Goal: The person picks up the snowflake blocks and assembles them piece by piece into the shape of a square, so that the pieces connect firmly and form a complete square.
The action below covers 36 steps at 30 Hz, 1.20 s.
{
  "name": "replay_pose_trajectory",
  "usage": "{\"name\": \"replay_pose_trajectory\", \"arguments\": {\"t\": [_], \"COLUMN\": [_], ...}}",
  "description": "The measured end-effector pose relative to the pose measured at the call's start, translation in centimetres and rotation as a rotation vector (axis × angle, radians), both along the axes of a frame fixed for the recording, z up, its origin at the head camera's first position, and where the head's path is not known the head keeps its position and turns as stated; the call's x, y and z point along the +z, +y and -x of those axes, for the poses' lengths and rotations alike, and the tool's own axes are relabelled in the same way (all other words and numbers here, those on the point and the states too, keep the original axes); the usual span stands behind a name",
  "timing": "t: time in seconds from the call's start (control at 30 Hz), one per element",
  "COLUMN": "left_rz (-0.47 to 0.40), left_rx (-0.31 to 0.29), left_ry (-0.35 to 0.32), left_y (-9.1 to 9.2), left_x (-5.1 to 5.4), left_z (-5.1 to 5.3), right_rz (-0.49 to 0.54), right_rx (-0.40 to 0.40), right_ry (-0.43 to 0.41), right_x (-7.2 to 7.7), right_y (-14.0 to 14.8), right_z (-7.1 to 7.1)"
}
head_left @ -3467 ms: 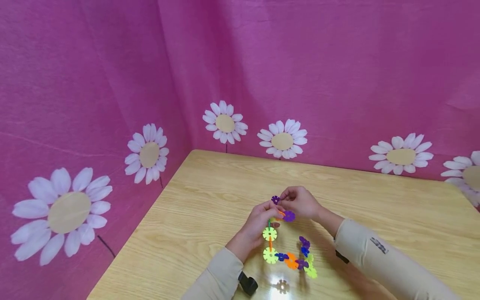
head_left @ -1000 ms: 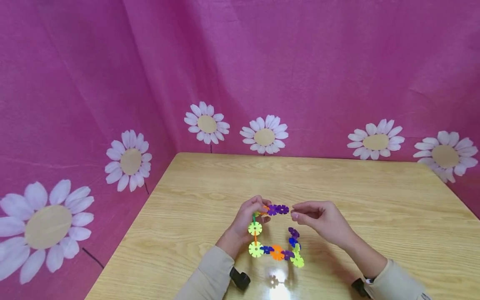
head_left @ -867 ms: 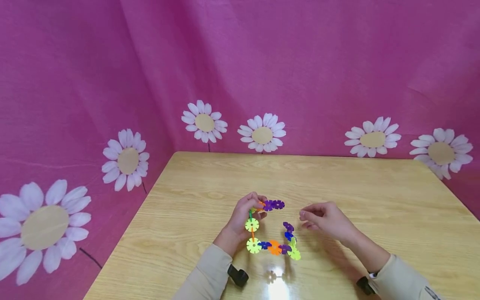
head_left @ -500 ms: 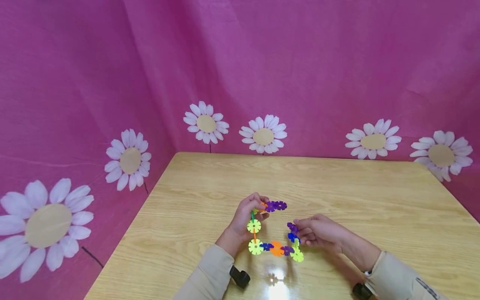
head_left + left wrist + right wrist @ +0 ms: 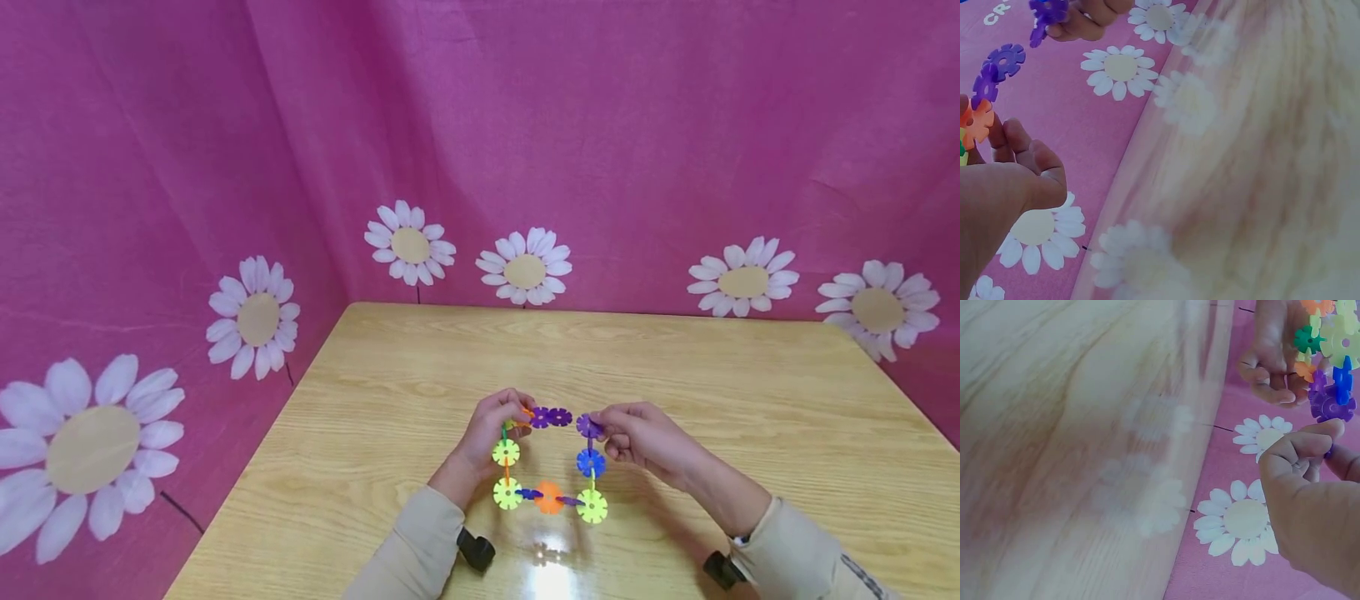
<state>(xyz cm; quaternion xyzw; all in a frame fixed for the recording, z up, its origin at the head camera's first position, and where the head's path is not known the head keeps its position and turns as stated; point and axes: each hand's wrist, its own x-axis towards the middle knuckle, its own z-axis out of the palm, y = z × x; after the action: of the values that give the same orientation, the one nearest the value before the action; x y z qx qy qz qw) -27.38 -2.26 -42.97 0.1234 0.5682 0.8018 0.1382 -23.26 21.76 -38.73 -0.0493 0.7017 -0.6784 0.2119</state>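
A chain of interlocking plastic snowflake discs, yellow, orange (image 5: 549, 497), blue (image 5: 591, 462), green and purple, hangs above the table as a nearly square frame. At its upper left corner my left hand (image 5: 480, 432) pinches it by the orange disc (image 5: 979, 122). Two joined purple discs (image 5: 1005, 62) stick out to the right of those fingers. My right hand (image 5: 651, 440) pinches the purple disc (image 5: 588, 426) at the chain's other end, upper right. A small gap separates the two purple ends. In the right wrist view, fingers of the right hand (image 5: 1304, 494) mostly cover the pinched disc.
Below the hands is a light wooden table (image 5: 637, 358) with a bright glare near its front. Pink cloth (image 5: 630, 150) printed with white daisies stands behind and to the left. A black device (image 5: 476, 550) sits at the left wrist, another (image 5: 723, 570) at the right.
My right hand has let go of the purple disc now joined at the far end. It has moved to the chain's other end, gripped its purple disc and raised it level with the far end.
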Motion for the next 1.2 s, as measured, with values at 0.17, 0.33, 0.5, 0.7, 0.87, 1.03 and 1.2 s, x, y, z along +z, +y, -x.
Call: {"name": "replay_pose_trajectory", "arguments": {"t": [0.17,0.33,0.5,0.7,0.87,1.03,1.2], "left_rz": [0.011,0.031,0.027,0.037,0.027,0.042,0.050], "left_rx": [0.003,-0.006,-0.011,-0.012,0.002,0.016,0.012], "left_ry": [-0.002,-0.001,0.005,0.010,-0.006,-0.024,-0.034], "left_y": [0.1,0.6,1.1,1.4,2.0,2.6,3.2], "left_x": [-0.1,-0.1,-0.1,-0.3,-0.6,-0.7,-0.7], "left_z": [-0.1,-0.2,-0.3,-0.5,-0.7,-0.9,-0.9], "right_rz": [0.013,0.039,0.085,0.120,0.068,-0.018,-0.066], "right_rx": [0.001,0.018,0.036,0.040,-0.013,-0.092,-0.124], "right_ry": [0.005,0.002,-0.006,0.004,0.023,0.075,0.109], "right_x": [0.2,0.0,-0.2,-0.4,-0.8,-0.7,-0.4], "right_y": [-0.1,0.0,0.1,0.3,0.3,0.2,0.4], "right_z": [0.2,0.2,0.1,-0.3,-0.7,-1.1,-1.2]}}
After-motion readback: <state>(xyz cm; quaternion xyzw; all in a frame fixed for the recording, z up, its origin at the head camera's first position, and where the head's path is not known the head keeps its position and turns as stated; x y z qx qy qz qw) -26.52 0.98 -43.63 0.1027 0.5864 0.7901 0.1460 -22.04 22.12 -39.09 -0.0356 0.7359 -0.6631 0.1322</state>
